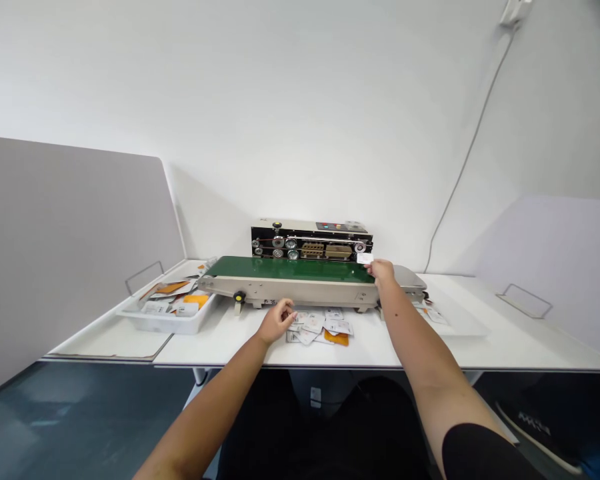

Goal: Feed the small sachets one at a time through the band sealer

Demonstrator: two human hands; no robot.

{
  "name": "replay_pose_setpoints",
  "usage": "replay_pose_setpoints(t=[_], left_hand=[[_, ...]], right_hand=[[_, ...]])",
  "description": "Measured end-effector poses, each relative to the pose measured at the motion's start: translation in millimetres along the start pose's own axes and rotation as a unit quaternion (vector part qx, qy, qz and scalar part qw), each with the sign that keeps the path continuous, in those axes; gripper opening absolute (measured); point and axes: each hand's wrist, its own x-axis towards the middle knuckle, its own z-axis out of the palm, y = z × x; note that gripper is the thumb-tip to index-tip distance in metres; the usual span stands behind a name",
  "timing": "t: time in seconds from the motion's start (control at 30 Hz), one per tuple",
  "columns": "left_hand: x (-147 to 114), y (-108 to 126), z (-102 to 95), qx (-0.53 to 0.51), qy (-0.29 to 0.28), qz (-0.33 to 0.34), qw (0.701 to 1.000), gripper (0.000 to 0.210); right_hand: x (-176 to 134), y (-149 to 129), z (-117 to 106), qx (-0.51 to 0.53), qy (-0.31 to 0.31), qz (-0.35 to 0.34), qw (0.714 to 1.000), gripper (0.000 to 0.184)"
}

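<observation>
My right hand (pixel 381 271) is closed on the edge of a small white packet (pixel 365 258), held at the right end of the sealing machine (pixel 312 241). Below the packet runs the machine's green conveyor belt (pixel 290 269). My left hand (pixel 277 321) rests low in front of the conveyor, its fingers loosely curled and a little apart, with nothing visible in them. Just right of its fingertips lies a loose pile of white packets (pixel 313 323), with an orange packet (pixel 337 337) at its front edge.
A white plastic bin (pixel 167 324) of white and orange packets stands beyond the conveyor's left end. Several packets (pixel 433 313) lie in a white tray (pixel 463 328) on the right. Wire handles (pixel 525 300) and grey partitions (pixel 70 247) flank the white table (pixel 220 350).
</observation>
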Motion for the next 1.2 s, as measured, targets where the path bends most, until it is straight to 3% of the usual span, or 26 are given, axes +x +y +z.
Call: replay_pose_setpoints(t=[0.17,0.3,0.4,0.47,0.57,0.63,0.73,0.83,1.03,1.2], left_hand=[[0,1,0.1,0.001,-0.003,-0.003,1.000,0.029],[0,-1,-0.3,0.028,0.004,-0.002,1.000,0.026],[1,-2,0.1,0.081,0.015,0.008,0.997,0.023],[2,-2,1.4,0.124,0.011,0.028,0.992,0.020],[4,-1,4.4,0.168,-0.020,0.065,0.983,0.021],[5,1,5.9,0.181,-0.039,0.086,0.979,0.023],[5,2,6.3,0.182,-0.038,0.102,0.977,0.023],[5,0,5.6,0.180,-0.023,0.100,0.978,0.020],[4,3,4.9,0.182,-0.036,0.105,0.977,0.018],[1,7,4.2,0.181,-0.069,0.115,0.974,0.025]], right_hand=[[-6,-1,28,0.002,-0.080,0.026,0.996,0.015],[-16,-4,39,-0.022,-0.122,0.009,0.992,0.011],[-37,-4,44,-0.041,-0.123,-0.030,0.991,0.027],[-63,0,44,-0.069,-0.085,-0.129,0.986,0.039],[-120,21,38,-0.147,-0.057,-0.347,0.924,0.044],[-161,44,31,-0.196,-0.166,-0.424,0.869,0.043],[-205,83,19,-0.301,-0.350,-0.422,0.781,0.051],[-222,110,8,-0.410,-0.390,-0.364,0.740,0.073],[-220,118,4,-0.405,-0.364,-0.379,0.748,0.046],[-221,118,8,-0.361,-0.358,-0.353,0.786,0.040]])
